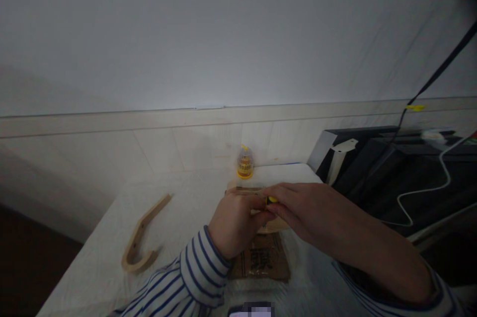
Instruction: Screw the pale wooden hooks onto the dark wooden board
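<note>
My left hand (236, 225) and my right hand (303, 210) meet over a white table (112, 257), both with fingers closed. The left hand grips a flat light wooden piece (244, 191) whose edge shows above the knuckles. The right hand pinches a small yellow thing (272, 199) against that piece; I cannot make out what it is. Below the hands lies a brown cardboard packet (263, 260) with dark print. A striped sleeve covers my left forearm.
A curved wooden hook-shaped part (139, 242) lies at the table's left. A small yellow and clear container (245, 163) stands at the far edge by the wall. To the right is dark furniture with a white cable (425, 190) and a black cord (439, 71).
</note>
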A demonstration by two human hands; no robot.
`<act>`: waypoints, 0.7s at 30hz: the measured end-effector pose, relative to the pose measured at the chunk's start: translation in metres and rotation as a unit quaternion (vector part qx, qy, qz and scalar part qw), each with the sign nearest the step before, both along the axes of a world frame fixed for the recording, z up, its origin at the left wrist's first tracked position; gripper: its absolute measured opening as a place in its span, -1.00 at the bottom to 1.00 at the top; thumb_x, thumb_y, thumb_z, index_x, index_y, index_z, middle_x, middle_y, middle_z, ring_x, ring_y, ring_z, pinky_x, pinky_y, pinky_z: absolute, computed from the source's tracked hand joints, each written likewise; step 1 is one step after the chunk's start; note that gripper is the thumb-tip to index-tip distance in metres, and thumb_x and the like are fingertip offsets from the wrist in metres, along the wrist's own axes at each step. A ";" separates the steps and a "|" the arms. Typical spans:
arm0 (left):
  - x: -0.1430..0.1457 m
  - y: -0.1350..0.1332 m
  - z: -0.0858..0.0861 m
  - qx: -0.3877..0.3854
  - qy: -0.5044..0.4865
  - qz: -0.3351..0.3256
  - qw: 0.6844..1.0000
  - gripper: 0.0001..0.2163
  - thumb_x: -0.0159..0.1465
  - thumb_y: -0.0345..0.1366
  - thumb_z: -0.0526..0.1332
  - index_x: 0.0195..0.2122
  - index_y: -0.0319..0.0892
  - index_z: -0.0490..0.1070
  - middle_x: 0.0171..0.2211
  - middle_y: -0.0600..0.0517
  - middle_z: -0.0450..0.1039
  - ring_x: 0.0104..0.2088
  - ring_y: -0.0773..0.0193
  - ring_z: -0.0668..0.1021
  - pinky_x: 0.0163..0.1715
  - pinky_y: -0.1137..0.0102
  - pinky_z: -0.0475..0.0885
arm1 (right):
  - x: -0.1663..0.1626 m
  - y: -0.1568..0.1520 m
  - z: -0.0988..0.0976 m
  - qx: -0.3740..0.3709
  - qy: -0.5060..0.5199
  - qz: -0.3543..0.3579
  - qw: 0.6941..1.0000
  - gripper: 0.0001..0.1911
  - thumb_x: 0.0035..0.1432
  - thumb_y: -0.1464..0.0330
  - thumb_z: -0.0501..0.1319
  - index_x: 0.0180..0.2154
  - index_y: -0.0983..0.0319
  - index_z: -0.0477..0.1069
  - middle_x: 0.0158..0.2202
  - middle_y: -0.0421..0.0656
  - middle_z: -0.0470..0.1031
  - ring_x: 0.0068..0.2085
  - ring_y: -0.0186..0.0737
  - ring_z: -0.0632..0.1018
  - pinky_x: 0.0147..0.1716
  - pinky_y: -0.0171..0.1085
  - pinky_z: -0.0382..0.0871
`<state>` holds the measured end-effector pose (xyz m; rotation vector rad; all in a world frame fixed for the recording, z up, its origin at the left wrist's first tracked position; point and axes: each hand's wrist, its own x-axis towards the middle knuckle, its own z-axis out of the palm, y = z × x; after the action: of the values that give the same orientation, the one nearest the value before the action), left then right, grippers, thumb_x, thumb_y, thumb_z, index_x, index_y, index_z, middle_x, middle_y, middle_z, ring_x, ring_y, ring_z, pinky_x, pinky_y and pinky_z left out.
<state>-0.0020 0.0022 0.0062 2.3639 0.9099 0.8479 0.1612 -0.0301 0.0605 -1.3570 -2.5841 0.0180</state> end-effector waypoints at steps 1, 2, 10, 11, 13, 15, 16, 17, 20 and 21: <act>0.000 0.000 0.000 -0.003 -0.002 -0.003 1.000 -0.92 0.19 -0.38 0.23 -0.44 -0.20 0.48 -0.39 0.02 0.53 -0.32 0.26 0.53 -0.26 0.43 0.38 | 0.000 0.000 0.000 -0.001 -0.002 -0.002 1.000 -0.87 0.18 0.47 0.09 -0.31 0.21 0.40 -0.37 -0.20 0.51 -0.37 -0.23 0.52 -0.40 -0.25 0.32; 0.000 0.000 0.001 -0.006 -0.004 -0.008 1.000 -0.92 0.18 -0.38 0.24 -0.45 -0.20 0.48 -0.39 0.03 0.53 -0.32 0.27 0.53 -0.26 0.44 0.38 | 0.000 0.000 0.000 -0.001 -0.004 -0.004 1.000 -0.87 0.18 0.47 0.09 -0.31 0.21 0.40 -0.37 -0.20 0.51 -0.37 -0.23 0.52 -0.40 -0.25 0.32; -0.001 0.001 0.003 -0.029 -0.002 -0.023 0.999 -0.92 0.19 -0.40 0.23 -0.44 -0.21 0.46 -0.41 0.05 0.51 -0.35 0.30 0.52 -0.28 0.46 0.36 | -0.004 0.000 0.001 0.002 -0.031 -0.024 0.999 -0.85 0.20 0.46 0.06 -0.28 0.23 0.41 -0.36 -0.14 0.53 -0.37 -0.18 0.53 -0.44 -0.24 0.30; -0.002 0.001 0.002 -0.034 0.000 -0.021 0.999 -0.92 0.20 -0.39 0.22 -0.44 -0.21 0.47 -0.42 0.05 0.51 -0.35 0.30 0.52 -0.28 0.45 0.36 | -0.004 0.000 0.000 0.003 -0.030 -0.024 0.999 -0.85 0.20 0.45 0.06 -0.29 0.23 0.41 -0.36 -0.14 0.53 -0.37 -0.19 0.53 -0.45 -0.25 0.29; -0.002 0.001 0.002 -0.040 0.002 -0.018 0.999 -0.91 0.20 -0.39 0.21 -0.43 -0.21 0.48 -0.40 0.03 0.52 -0.34 0.28 0.53 -0.27 0.43 0.37 | -0.004 0.000 0.000 0.003 -0.024 -0.022 0.999 -0.85 0.21 0.43 0.06 -0.31 0.23 0.40 -0.38 -0.13 0.53 -0.38 -0.21 0.53 -0.46 -0.27 0.28; -0.002 0.000 0.002 -0.038 -0.002 -0.018 0.999 -0.91 0.20 -0.39 0.21 -0.43 -0.20 0.48 -0.39 0.03 0.53 -0.33 0.28 0.53 -0.25 0.43 0.37 | -0.004 0.000 0.000 0.001 -0.019 -0.022 1.000 -0.85 0.22 0.41 0.05 -0.33 0.23 0.39 -0.39 -0.14 0.52 -0.39 -0.22 0.53 -0.46 -0.27 0.27; -0.002 -0.001 0.002 -0.035 -0.005 -0.019 0.999 -0.92 0.20 -0.40 0.21 -0.43 -0.20 0.47 -0.38 0.04 0.53 -0.32 0.28 0.53 -0.24 0.43 0.37 | -0.004 0.000 0.001 0.000 -0.017 -0.024 1.000 -0.85 0.22 0.42 0.05 -0.33 0.23 0.39 -0.39 -0.14 0.52 -0.39 -0.22 0.52 -0.46 -0.27 0.27; -0.001 -0.002 0.003 -0.032 -0.009 -0.018 0.999 -0.92 0.19 -0.42 0.21 -0.43 -0.20 0.46 -0.37 0.04 0.53 -0.31 0.28 0.53 -0.24 0.44 0.37 | -0.004 -0.001 0.001 -0.002 -0.015 -0.026 1.000 -0.85 0.22 0.42 0.06 -0.34 0.23 0.39 -0.39 -0.14 0.52 -0.39 -0.22 0.52 -0.45 -0.28 0.27; 0.002 -0.005 0.006 -0.026 -0.012 -0.004 1.000 -0.94 0.17 -0.44 0.21 -0.39 -0.18 0.47 -0.34 0.05 0.54 -0.27 0.26 0.54 -0.23 0.43 0.38 | -0.004 -0.001 0.002 -0.015 -0.010 -0.032 0.999 -0.86 0.21 0.43 0.07 -0.34 0.23 0.39 -0.38 -0.15 0.52 -0.38 -0.23 0.53 -0.43 -0.28 0.28; 0.002 -0.006 0.007 -0.025 -0.011 0.001 1.000 -0.94 0.17 -0.43 0.22 -0.37 -0.17 0.47 -0.33 0.05 0.54 -0.26 0.25 0.54 -0.23 0.43 0.38 | -0.004 -0.002 0.002 -0.017 -0.009 -0.033 0.999 -0.86 0.21 0.43 0.08 -0.34 0.23 0.39 -0.38 -0.15 0.52 -0.38 -0.23 0.53 -0.43 -0.28 0.28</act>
<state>0.0004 -0.0036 0.0132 2.3072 0.9138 0.8396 0.1567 -0.0317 0.0629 -1.4606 -2.5617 0.0389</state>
